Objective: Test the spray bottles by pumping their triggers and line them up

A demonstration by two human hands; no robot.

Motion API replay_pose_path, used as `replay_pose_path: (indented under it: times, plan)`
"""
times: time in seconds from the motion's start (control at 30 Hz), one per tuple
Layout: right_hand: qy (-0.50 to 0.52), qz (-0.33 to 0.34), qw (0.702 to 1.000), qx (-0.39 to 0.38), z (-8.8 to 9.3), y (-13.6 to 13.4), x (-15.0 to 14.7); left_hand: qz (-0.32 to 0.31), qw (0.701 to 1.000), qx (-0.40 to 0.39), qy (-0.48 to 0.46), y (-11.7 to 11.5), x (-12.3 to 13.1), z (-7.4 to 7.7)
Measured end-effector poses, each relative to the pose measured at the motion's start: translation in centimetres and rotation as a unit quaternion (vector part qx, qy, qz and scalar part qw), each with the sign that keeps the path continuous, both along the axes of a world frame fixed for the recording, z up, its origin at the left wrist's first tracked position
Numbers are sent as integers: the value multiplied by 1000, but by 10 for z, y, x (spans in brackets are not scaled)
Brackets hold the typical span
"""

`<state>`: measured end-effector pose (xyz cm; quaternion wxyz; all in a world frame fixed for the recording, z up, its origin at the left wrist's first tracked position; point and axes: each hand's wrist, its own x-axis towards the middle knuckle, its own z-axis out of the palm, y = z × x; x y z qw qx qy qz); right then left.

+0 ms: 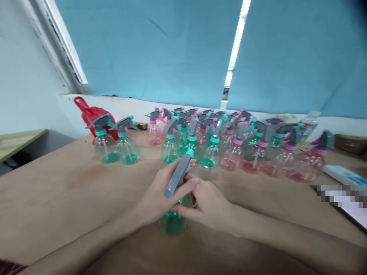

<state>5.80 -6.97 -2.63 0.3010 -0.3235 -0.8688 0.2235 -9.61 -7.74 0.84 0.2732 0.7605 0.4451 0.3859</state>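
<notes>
Both my hands are wrapped around a green spray bottle [174, 222] with a grey and teal trigger head, low over the front middle of the table. My left hand [160, 191] closes round the neck and spray head from the left. From the right, my right hand [210, 202] grips the upper body just below the head. My fingers hide the bottle's collar and much of its upper part. Right behind my hands stands another green spray bottle [210, 160], with a clear pink spray bottle [229, 158] beside it.
Several green and pink spray bottles stand crowded along the back of the wooden table [71, 198]. Two green ones, including one spray bottle [128, 151], stand apart at left before a red plastic bag [99, 114]. A phone-like device [352, 206] and a white box [346, 177] lie at right.
</notes>
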Motion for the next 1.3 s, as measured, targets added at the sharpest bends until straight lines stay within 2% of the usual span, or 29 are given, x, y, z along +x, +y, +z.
replay_pose_path:
  times: [0.17,0.27,0.4,0.53,0.63,0.83,1.3]
  plan:
    - [-14,-34,998,48,-1,1,54,-48,998,-9,-45,12,49,-11]
    - [-43,-46,997,39,-7,5,86,-75,993,-6,-86,26,72,-19]
    - [-93,-70,993,6,-32,16,127,-62,994,6,-94,43,88,-22]
    - [-131,-98,987,-11,-60,29,153,-24,998,15,-63,55,91,-16]
    - [-135,-94,986,-15,-69,35,158,-27,998,3,-62,60,89,-10]
    - [-136,-89,986,-31,-70,37,155,-43,995,-43,-82,62,85,-11]
    - [-145,-90,985,-30,-71,36,156,-29,999,-31,-32,64,80,-8]
